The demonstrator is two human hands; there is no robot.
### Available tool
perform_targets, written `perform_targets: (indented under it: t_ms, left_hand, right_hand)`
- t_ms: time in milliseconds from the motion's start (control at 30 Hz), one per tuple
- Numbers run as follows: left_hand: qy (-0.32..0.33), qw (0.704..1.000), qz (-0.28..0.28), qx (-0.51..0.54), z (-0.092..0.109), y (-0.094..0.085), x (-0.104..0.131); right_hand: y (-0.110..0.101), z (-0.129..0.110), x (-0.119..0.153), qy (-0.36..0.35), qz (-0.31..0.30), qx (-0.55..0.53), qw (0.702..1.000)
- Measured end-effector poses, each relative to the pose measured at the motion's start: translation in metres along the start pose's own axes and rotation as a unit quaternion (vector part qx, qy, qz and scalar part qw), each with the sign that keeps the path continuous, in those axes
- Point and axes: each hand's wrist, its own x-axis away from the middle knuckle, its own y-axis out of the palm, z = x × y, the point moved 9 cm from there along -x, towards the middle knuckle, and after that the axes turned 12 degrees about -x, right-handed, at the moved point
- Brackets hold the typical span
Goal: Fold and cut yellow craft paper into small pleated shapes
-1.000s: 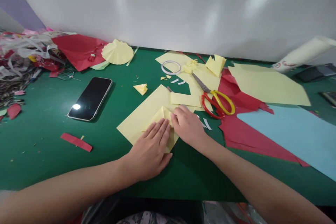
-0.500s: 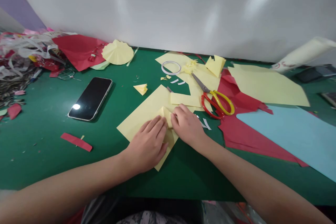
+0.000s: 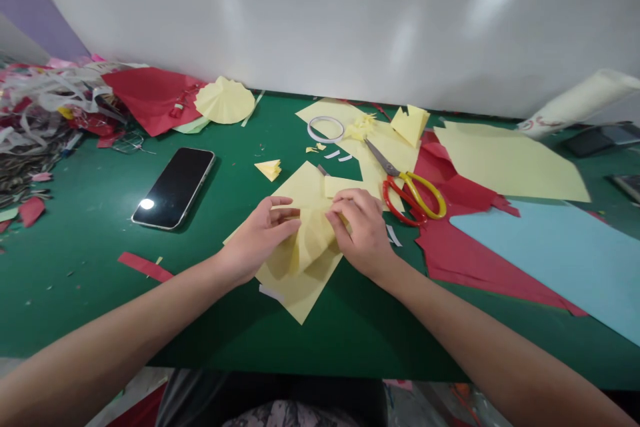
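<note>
A folded piece of yellow paper (image 3: 315, 233) stands partly raised above a larger yellow sheet (image 3: 303, 300) lying flat on the table. My right hand (image 3: 361, 230) pinches the folded piece at its right edge between thumb and fingers. At its left side is my left hand (image 3: 255, 240), thumb and fingers apart; whether the fingertips touch the paper I cannot tell. Just beyond my right hand lie a yellow strip (image 3: 343, 185) and scissors (image 3: 400, 177) with one red and one yellow handle. A small white strip (image 3: 271, 292) sits by the sheet's lower left edge.
To the left lie a phone (image 3: 175, 188) and a red strip (image 3: 145, 267). A roll of tape (image 3: 325, 128) and a pleated yellow disc (image 3: 225, 100) are farther back. Red paper (image 3: 480, 260) and blue paper (image 3: 555, 247) cover the right side. A white wall (image 3: 320, 20) bounds the table behind.
My left hand has lifted off the folded paper and moved left, its fingers parting. The folded piece has opened upward, with my right hand still on its edge.
</note>
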Motion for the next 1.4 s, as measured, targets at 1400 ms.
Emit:
perform_targets:
  t_ms: [1400]
  left_hand:
    - [0.069,0.993,0.026,0.086,0.007,0.014,0.014]
  right_hand:
    - [0.047,0.023,0.030,0.381,-0.050,-0.538,0.750]
